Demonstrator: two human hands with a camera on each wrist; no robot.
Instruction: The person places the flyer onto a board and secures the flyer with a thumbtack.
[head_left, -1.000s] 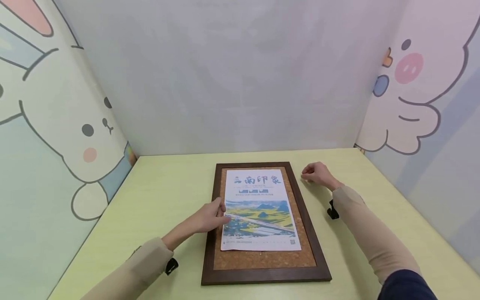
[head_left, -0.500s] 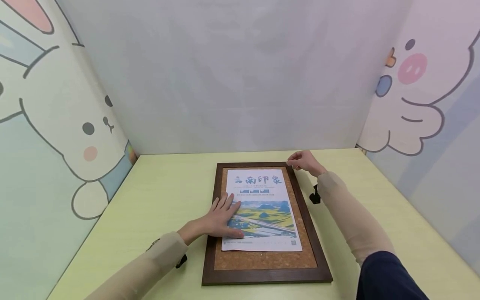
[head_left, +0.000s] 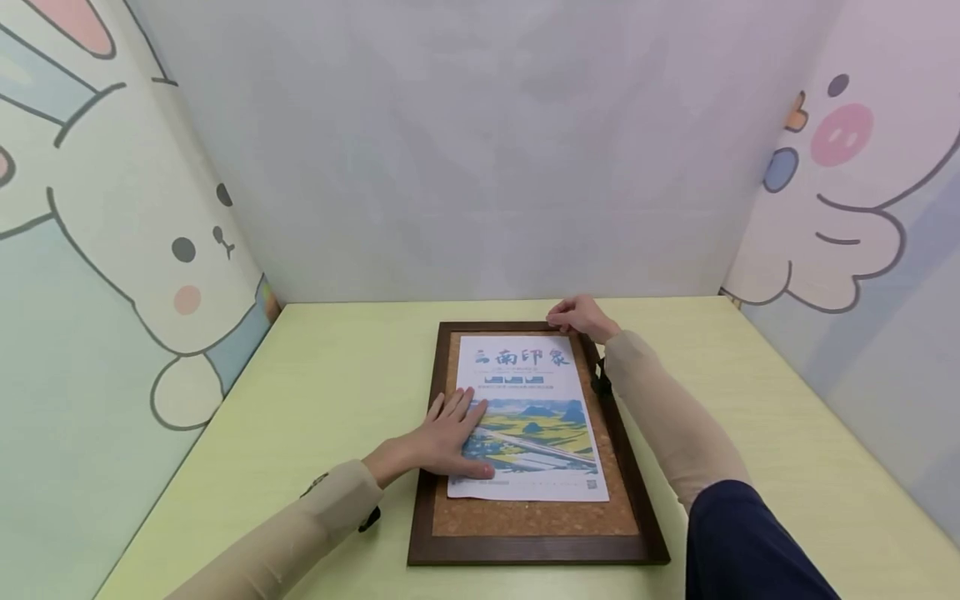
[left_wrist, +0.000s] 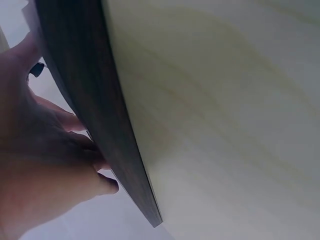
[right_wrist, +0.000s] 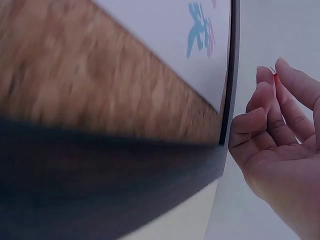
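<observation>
Right hand (head_left: 582,318) now farther along frame (head_left: 536,551)

The left hand (head_left: 444,442) lies palm down, fingers (head_left: 457,407) spread, while the right hand (head_left: 583,318) pinches with thumb (right_wrist: 300,82) and forefinger (right_wrist: 294,112).

white poster (head_left: 536,417), blue lettering, colourful landscape: flat, left edge under left fingers (head_left: 460,408) | dark-brown-framed cork board (head_left: 536,521): flat, beneath poster and left fingers | small red pin (right_wrist: 276,75): pinched between right fingers (right_wrist: 262,95)
</observation>
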